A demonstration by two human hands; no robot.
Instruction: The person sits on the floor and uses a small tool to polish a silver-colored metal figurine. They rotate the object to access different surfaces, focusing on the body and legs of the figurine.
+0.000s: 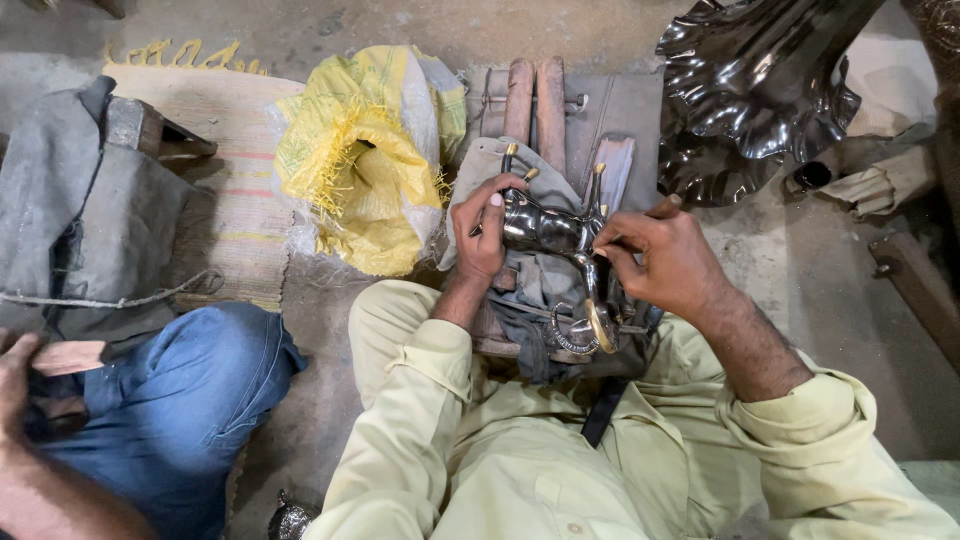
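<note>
The left hand [485,232] clamps the shiny metal animal figure [560,240] steady on grey cloth [530,290] while the right hand [655,258] pinches its neck.

A figurine [556,236] lies on a cloth [535,290] in the lap; a sack [365,150] lies left, a mat [235,190] beyond it, a bowl [750,90] right.

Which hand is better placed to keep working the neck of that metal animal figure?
Probably the right hand: its fingertips pinch at the figure's neck. The left hand is wrapped around the body, steadying the figure on the cloth, so it looks committed to holding.
</note>
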